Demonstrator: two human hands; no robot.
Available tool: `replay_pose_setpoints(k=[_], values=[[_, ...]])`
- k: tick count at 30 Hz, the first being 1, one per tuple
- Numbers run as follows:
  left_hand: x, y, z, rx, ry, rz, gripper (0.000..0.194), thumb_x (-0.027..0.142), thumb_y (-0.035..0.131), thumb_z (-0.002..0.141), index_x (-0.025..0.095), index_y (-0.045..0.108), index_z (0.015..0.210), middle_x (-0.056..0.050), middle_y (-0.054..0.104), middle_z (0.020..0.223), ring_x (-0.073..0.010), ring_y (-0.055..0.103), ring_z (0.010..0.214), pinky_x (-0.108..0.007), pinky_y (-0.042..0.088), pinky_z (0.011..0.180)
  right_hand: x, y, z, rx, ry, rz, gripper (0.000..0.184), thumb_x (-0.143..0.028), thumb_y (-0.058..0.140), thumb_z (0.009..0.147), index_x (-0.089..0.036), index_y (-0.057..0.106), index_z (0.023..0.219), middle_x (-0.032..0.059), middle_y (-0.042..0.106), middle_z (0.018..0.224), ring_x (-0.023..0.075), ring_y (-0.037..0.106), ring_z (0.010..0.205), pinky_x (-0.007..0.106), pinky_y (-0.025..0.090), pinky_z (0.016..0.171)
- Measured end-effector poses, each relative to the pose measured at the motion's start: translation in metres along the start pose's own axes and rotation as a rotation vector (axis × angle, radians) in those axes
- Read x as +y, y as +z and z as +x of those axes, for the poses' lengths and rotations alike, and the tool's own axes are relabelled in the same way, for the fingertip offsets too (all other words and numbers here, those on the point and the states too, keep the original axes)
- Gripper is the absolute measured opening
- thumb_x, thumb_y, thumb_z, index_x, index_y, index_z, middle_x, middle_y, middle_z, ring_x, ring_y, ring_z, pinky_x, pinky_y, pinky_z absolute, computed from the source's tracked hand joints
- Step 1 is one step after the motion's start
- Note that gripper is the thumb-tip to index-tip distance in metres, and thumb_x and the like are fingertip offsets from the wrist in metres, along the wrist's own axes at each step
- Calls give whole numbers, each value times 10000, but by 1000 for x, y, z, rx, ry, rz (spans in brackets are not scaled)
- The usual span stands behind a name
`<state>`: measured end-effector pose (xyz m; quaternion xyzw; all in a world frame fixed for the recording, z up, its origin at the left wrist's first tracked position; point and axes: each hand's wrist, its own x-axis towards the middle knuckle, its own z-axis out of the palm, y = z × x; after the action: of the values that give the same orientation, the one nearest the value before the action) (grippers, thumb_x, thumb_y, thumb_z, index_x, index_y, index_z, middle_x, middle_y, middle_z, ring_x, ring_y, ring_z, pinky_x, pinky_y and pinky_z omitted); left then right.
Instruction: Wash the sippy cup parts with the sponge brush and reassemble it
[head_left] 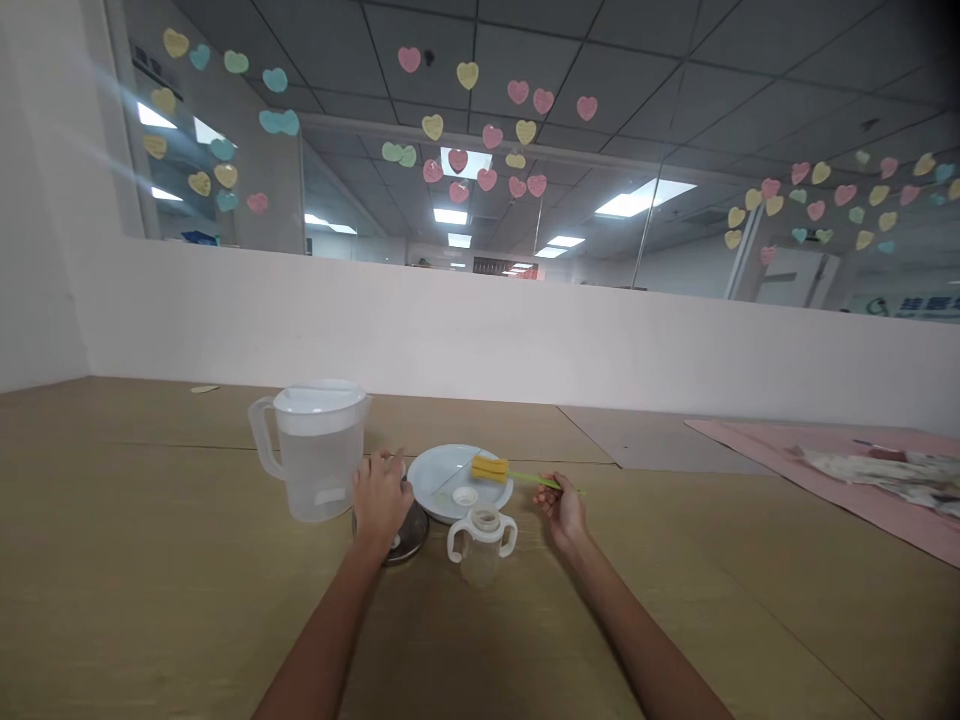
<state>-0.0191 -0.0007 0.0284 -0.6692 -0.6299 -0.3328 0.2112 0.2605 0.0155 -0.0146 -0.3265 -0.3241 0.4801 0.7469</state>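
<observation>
Two hands at lower centre: right hand [562,508] closed, fingers pinching the green handle [536,481] of a yellow-headed brush [490,469]. Head lies left of grip, over the plate [431,470]; long axis near-horizontal, head pointing left. Left hand [381,497] half-curled above dark bowl [412,538], contact apparently light, partly hidden.

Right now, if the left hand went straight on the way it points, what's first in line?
Probably the white wall. The left hand seems lined up with the gap between pitcher and plate. Its height is unclear, and a slight drift could clip either.
</observation>
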Motion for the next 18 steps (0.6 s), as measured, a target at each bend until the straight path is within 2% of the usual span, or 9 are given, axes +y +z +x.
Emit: replay_pose_setpoints(k=[3,6,11,13,16,18], values=[[-4,6,-3,-56,-2,100,580,97,509,703,154,430,1275,-154,526,1162,-302,481,1026,-417,389,847,1,-1,0,70,34,-5,217,-400,590,701,-195,528,668,-41,537,450,92,453,344,229,415,367],[-9,15,-5,-107,-27,152,647,44,522,675,127,375,1300,-166,532,1141,-301,490,1019,-401,395,839,4,-1,0,46,44,-45,204,-389,591,697,-193,540,675,-40,542,457,90,454,347,226,417,372],[-16,30,-7,-163,-108,148,472,17,391,766,119,425,1226,-174,563,1074,-254,557,939,-351,439,763,8,-3,-1,86,94,-59,165,-345,593,687,-184,561,680,-36,545,457,82,454,349,208,411,365],[-17,31,-7,-191,-139,122,450,18,395,769,125,435,1204,-170,567,1067,-239,574,930,-323,448,752,9,-3,-1,104,109,-50,160,-335,599,682,-181,560,677,-37,547,457,80,457,350,202,410,363],[-14,24,-7,-229,-161,109,524,5,481,701,114,428,1211,-173,553,1107,-249,580,942,-311,453,747,8,-2,-2,113,122,-44,177,-345,610,681,-178,551,674,-44,540,448,75,454,342,196,407,361],[-9,17,-7,-203,-150,90,548,2,499,675,116,439,1208,-171,537,1152,-266,564,983,-328,447,777,6,0,-3,121,128,-45,189,-353,611,686,-174,551,675,-48,534,441,70,448,334,189,399,356]])
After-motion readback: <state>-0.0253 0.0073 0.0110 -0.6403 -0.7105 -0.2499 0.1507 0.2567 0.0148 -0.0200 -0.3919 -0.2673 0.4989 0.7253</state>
